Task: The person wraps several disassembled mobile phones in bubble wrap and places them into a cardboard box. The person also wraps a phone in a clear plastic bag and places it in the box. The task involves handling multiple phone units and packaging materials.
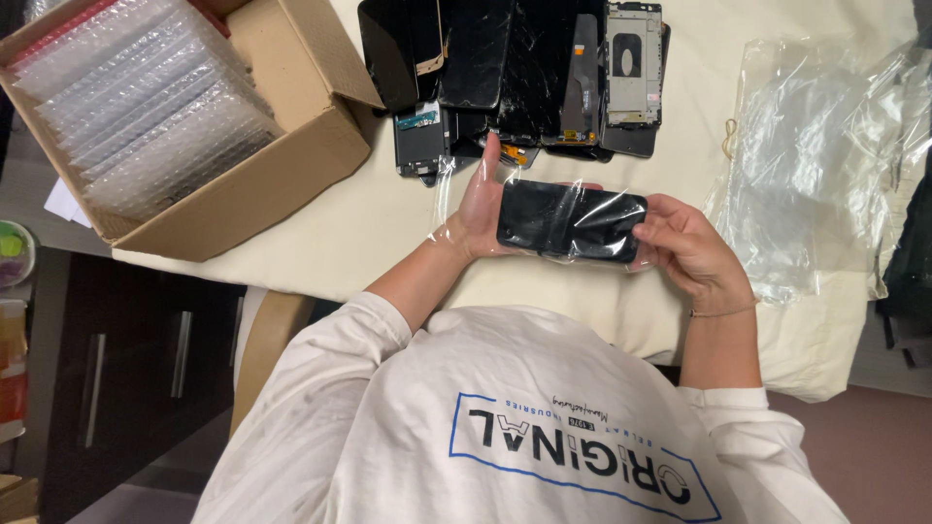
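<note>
A cardboard box (184, 116) packed with bubble-wrapped panels sits at the table's (369, 233) left edge. Both hands, left hand (481, 209) and right hand (684, 247), grip a black phone screen (571, 221) in clear film above the near edge. Bare cloth lies between box and hands.

Table (388, 228) covered with cream cloth, evenly lit from above. Dark cabinet (126, 364) with metal bar handles stands at left below table edge. Tan curved chair back (267, 340), possibly wood, beside it. Reddish-brown floor (854, 446) at lower right, grey floor lower left.
</note>
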